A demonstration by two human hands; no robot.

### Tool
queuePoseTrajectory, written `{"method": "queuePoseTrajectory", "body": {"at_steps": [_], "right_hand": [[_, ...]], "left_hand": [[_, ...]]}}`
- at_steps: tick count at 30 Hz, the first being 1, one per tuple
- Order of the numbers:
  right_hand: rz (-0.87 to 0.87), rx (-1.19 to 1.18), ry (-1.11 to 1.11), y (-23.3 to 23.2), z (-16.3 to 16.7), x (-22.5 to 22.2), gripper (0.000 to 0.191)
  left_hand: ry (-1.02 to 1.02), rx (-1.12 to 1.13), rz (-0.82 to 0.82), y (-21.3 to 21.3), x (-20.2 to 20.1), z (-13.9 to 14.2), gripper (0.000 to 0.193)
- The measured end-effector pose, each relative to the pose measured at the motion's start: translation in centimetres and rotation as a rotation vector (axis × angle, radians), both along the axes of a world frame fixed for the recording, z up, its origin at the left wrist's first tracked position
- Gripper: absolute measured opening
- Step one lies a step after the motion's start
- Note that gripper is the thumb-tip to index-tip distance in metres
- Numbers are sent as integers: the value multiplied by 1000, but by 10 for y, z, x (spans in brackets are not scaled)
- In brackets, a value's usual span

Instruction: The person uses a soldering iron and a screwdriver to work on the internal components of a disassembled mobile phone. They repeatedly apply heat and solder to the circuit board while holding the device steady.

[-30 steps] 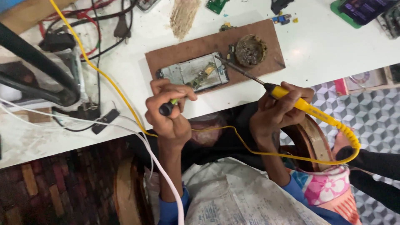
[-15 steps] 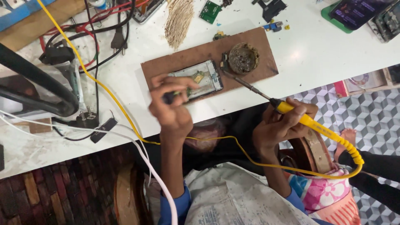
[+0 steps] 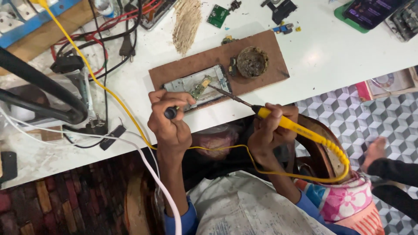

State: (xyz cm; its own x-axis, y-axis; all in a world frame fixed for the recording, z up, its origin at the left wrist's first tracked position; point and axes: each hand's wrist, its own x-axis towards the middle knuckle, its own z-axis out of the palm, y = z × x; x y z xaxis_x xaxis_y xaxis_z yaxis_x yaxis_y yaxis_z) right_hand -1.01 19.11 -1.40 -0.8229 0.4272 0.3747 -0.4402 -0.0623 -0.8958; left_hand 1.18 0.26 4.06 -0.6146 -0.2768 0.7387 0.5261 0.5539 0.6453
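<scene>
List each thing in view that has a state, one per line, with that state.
Left hand: closed around a black-handled tool.
Right hand: gripping the yellow soldering iron.
Soldering iron tip: touching the small circuit board.
Opened phone frame: lying flat on the brown board, back cover off.
Round tip-cleaner pot: uncovered, on the board.
Black plug: unplugged, on the white table.

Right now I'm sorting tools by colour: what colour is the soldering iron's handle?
Yellow: the soldering iron in the right hand, seen in the head view.
</scene>
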Motion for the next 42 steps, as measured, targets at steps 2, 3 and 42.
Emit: {"method": "queuePoseTrajectory", "body": {"at_steps": [2, 3, 42], "right_hand": [[-16, 33, 79, -2, 2, 1, 30], [-24, 47, 118, -3, 4, 2, 30], [102, 10, -192, 20, 53, -6, 25]], "left_hand": [[5, -14, -10, -1, 3, 1, 14], [-31, 9, -12, -2, 5, 2, 14], [-29, 152, -139, 14, -3, -7, 19]]}}
